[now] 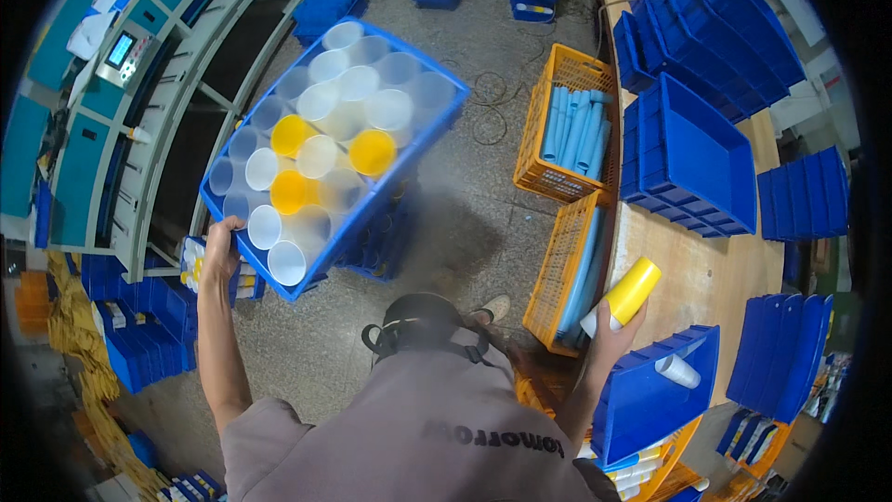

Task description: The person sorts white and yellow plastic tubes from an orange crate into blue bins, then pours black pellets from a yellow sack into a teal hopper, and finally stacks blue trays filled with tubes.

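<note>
At ten o'clock, a blue tray (400,171) loaded with white cups (317,156) and three yellow cups (373,152) sits at a slant, most cup mouths turned toward the camera. At nine o'clock, the left hand (221,240) has its fingers clamped on the tray's edge near a corner; I cannot tell how the hidden fingertips sit. At four o'clock, the right hand (615,330) has its fingers curled around a yellow cup (636,286) with a white end, beside the wooden bench (692,265). No second hand shows on the tray, and whatever else bears its weight is hidden, so a twist of the left wrist could tip it and spill the cups. A loose right grip could drop the yellow cup toward the orange crate (552,274) at three o'clock; squeezing too hard might dent its wall, as it looks thin.
</note>
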### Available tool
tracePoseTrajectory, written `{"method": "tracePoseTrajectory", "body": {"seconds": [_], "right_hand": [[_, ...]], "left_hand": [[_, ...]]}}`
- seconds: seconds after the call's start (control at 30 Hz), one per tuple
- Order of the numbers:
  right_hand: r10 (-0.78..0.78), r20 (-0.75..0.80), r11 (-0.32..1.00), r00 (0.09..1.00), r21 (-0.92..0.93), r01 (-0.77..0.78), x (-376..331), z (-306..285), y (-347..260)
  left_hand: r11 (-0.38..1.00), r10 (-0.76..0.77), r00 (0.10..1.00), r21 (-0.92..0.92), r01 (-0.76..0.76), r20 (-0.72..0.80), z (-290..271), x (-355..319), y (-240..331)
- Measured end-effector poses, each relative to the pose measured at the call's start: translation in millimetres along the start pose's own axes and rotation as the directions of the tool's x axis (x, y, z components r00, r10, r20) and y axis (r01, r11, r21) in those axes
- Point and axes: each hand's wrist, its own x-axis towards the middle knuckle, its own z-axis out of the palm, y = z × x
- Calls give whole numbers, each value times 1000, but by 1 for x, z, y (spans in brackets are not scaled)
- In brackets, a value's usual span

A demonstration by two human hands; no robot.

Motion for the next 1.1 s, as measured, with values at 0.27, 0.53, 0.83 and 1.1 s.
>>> {"method": "tracePoseTrajectory", "body": {"seconds": [0.27,0.53,0.83,1.1], "right_hand": [[197,152,957,968,184,-224,-3,48,-39],[315,313,610,896,656,-444,-37,37,-71],[214,-700,963,681,36,-265,60,-141,107],[287,-480,475,829,-680,-559,178,-227,271]], "left_hand": [[871,100,994,486,-70,-36,-27,25,7],[457,359,150,-34,-889,921,305,-166,-11],[588,366,-39,-264,-765,930,544,-267,-76],[892,-107,-302,-43,-450,947,628,-356,-169]]}}
